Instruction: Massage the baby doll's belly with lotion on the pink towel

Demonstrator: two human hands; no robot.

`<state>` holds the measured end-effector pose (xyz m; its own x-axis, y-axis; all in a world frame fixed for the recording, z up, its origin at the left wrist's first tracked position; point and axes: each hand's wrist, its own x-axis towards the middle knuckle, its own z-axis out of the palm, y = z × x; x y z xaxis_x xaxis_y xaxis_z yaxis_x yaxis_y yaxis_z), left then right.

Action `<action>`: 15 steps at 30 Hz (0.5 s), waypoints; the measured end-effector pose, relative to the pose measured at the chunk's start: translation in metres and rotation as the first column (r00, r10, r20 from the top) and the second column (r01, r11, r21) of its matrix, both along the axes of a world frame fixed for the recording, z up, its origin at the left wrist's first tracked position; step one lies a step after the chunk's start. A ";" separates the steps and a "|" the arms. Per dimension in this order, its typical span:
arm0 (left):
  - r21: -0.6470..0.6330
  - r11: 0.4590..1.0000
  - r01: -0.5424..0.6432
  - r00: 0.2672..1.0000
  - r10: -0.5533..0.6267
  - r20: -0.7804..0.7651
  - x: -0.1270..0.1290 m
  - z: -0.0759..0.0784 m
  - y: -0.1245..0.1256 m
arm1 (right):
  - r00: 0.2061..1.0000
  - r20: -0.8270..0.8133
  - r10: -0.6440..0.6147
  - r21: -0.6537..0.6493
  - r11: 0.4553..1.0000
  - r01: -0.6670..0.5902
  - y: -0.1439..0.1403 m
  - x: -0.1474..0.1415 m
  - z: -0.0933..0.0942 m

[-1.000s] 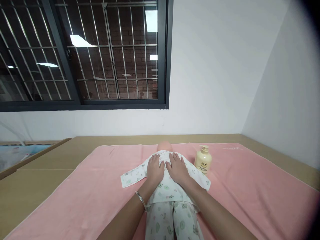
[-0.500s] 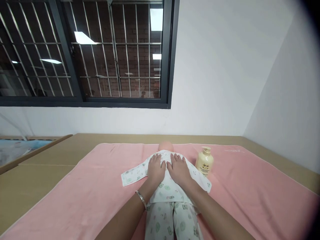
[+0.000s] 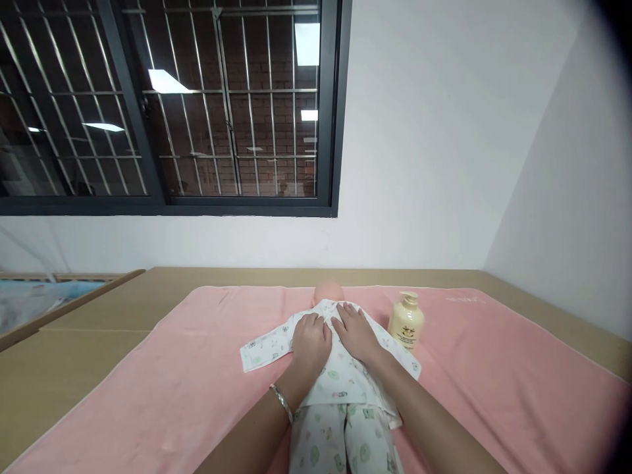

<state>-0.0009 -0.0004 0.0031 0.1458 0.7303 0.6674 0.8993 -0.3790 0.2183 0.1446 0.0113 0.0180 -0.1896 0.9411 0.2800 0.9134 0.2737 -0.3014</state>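
A baby doll lies on its back or front, I cannot tell which, with its bald head [image 3: 328,291] toward the wall. It wears a white long-sleeved top [image 3: 340,378] and matching pants [image 3: 318,438], printed with small green figures. On the left of the chest, my left hand [image 3: 312,339] presses with its fingers curled under; whether cloth is caught in them is hidden. My right hand [image 3: 356,332] lies flat on the other side of the chest, fingers stretched out. Beside the doll's right-hand sleeve stands a pale yellow pump bottle [image 3: 407,321].
A pink towel [image 3: 197,388] with a pale edge spreads beneath the doll over a tan tabletop [image 3: 99,329]. Behind are a white wall [image 3: 419,145] and a dark-framed barred window [image 3: 328,131]. Something light blue [image 3: 44,296] lies beyond a raised wooden edge at left.
My left hand's fingers have curled in from lying flat on the chest. My right hand stays flat in nearly the same spot. The whole view has shifted slightly downward.
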 end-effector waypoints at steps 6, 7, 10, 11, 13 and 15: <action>-0.182 0.979 0.092 0.986 -0.063 0.155 -0.005 -0.011 0.014 | 0.999 0.030 -0.030 0.008 1.000 0.030 -0.005 -0.007 0.001; -0.207 0.973 0.099 0.983 -0.064 0.171 -0.006 -0.013 0.016 | 0.998 0.036 -0.043 0.008 0.999 0.042 -0.006 -0.009 0.002; -0.227 0.968 0.109 0.978 -0.064 0.200 -0.007 -0.015 0.019 | 0.995 0.048 -0.083 0.011 0.997 0.082 -0.011 -0.015 0.004; -0.224 0.968 0.112 0.976 -0.064 0.207 -0.007 -0.015 0.019 | 0.994 0.051 -0.096 0.013 0.995 0.096 -0.013 -0.016 0.006; -0.218 0.969 0.115 0.973 -0.065 0.222 -0.007 -0.014 0.020 | 0.991 0.059 -0.124 0.024 0.992 0.123 -0.017 -0.018 0.010; -0.210 0.970 0.119 0.969 -0.067 0.237 -0.007 -0.014 0.019 | 0.990 0.062 -0.128 0.059 0.991 0.124 -0.021 -0.018 0.015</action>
<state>-0.0078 0.0190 -0.0110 0.0836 0.8535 0.5143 0.7792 -0.3777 0.5001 0.1263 -0.0097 0.0332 -0.0903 0.9421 0.3230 0.9589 0.1699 -0.2274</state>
